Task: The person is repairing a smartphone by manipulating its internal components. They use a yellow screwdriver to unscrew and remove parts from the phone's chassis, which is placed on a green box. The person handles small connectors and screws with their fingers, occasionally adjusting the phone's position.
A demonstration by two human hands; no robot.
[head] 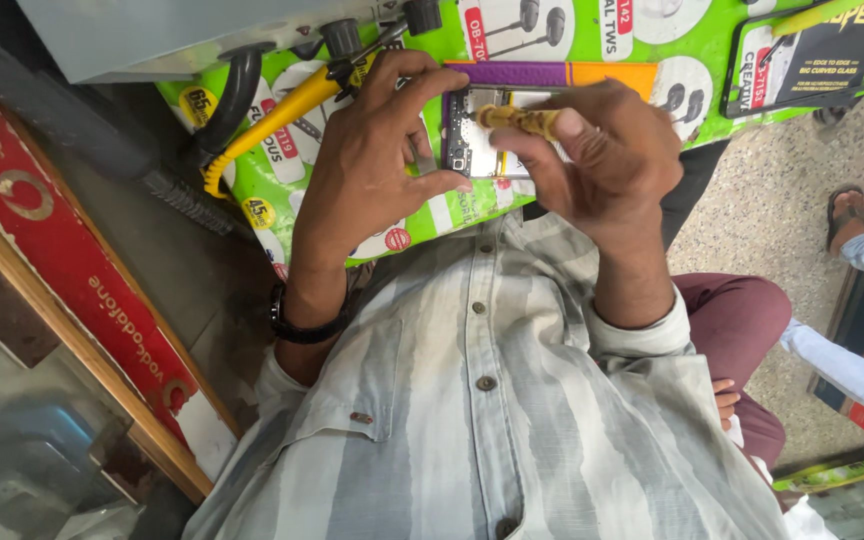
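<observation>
Because the camera looks straight down, the striped grey shirt (pixel 472 420) fills the near part, w/ a black watch (pixel 302 325) on the left wrist. Above it, the left hand (pixel 372 165) wraps around the opened phone (pixel 482 125), thumb on the near edge and fingers over the far edge, so the phone stays steady and its inner side faces up. The right hand (pixel 602 150) is closed narrow on a small yellowish tool (pixel 520 118), prob. a screwdriver handle, held between thumb and fingers and lying across the phone's board; its tip is hidden, so I cannot tell which part it touches. The phone is held just above the green printed sheet (pixel 282 190) on the counter, approx. in the middle. Behind, a yellow-handled tool (pixel 282 110) lies slanted beside a black cable (pixel 227 95). At far right, a packaged glass protector (pixel 817 50) is cut off by the frame. Another person's sandalled foot (pixel 842 210) shows on the floor.
</observation>
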